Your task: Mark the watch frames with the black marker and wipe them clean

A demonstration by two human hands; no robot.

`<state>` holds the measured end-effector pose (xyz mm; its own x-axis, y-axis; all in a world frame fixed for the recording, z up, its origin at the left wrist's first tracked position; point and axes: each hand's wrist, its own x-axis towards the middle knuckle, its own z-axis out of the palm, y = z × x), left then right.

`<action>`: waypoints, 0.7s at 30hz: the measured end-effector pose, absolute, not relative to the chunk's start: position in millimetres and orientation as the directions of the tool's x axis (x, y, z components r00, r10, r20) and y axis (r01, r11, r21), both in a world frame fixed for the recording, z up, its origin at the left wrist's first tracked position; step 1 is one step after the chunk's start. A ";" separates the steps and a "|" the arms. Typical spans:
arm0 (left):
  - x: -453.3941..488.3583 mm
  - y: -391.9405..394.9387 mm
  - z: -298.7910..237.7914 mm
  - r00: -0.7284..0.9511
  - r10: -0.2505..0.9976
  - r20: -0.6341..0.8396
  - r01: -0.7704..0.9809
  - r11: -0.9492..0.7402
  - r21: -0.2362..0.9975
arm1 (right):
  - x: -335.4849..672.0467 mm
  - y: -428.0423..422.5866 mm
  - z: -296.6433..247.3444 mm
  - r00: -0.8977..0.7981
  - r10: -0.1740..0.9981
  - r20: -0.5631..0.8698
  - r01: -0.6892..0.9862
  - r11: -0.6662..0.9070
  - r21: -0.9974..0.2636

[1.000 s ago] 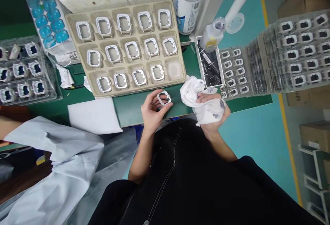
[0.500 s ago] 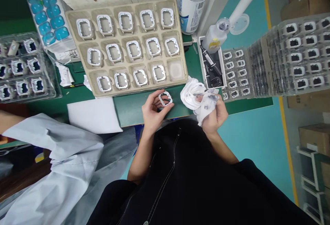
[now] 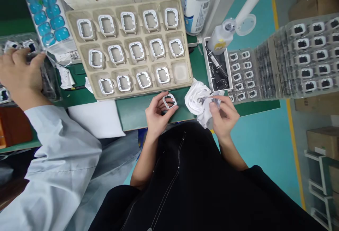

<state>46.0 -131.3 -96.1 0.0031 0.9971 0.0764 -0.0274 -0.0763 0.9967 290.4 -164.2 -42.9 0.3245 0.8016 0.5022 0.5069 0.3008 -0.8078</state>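
Between the thumb and fingers of my left hand (image 3: 158,115) is a small white square frame with rounded corners (image 3: 166,105), held just over the table's front edge. My right hand (image 3: 224,115) pinches a crumpled, grey-smudged white cloth (image 3: 205,118). More white cloth (image 3: 195,100) lies bunched on the table beside it. In front of both hands sits a beige molded tray (image 3: 127,90) holding rows of similar white frames, such as the frame (image 3: 162,75) in its nearest row. The tray's near right pocket (image 3: 181,73) holds no frame.
A co-worker's hand (image 3: 23,70) reaches over a clear tray at left. A white foam sheet (image 3: 96,120) lies nearby. Right of the tray stand a white box of black tubes (image 3: 230,77), a dispenser bottle (image 3: 219,40), a large bottle (image 3: 197,16) and stacked clear trays (image 3: 280,61).
My right hand has shifted slightly right and turned, its fingers pinching the cloth differently. My left hand stays put with the frame. The co-worker's hand has come over the left clear tray.
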 end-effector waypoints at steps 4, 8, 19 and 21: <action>46.7 -131.3 -95.8 0.000 0.997 0.077 -0.041 -0.077 0.996 | 296.6 -166.1 -47.9 0.324 0.815 0.481 0.477 0.298 -0.827; 47.3 -131.0 -94.7 0.000 0.998 0.063 -0.057 -0.063 0.996 | 294.1 -166.7 -57.4 0.393 0.805 0.444 0.462 0.245 -0.852; 47.8 -130.6 -92.7 -0.011 0.999 0.047 -0.026 -0.047 0.999 | 282.9 -172.1 -66.2 0.441 0.794 0.418 0.506 0.165 -0.847; 48.3 -130.4 -92.5 -0.011 0.999 0.048 -0.025 -0.049 0.999 | 283.0 -173.3 -68.8 0.430 0.790 0.437 0.523 0.177 -0.834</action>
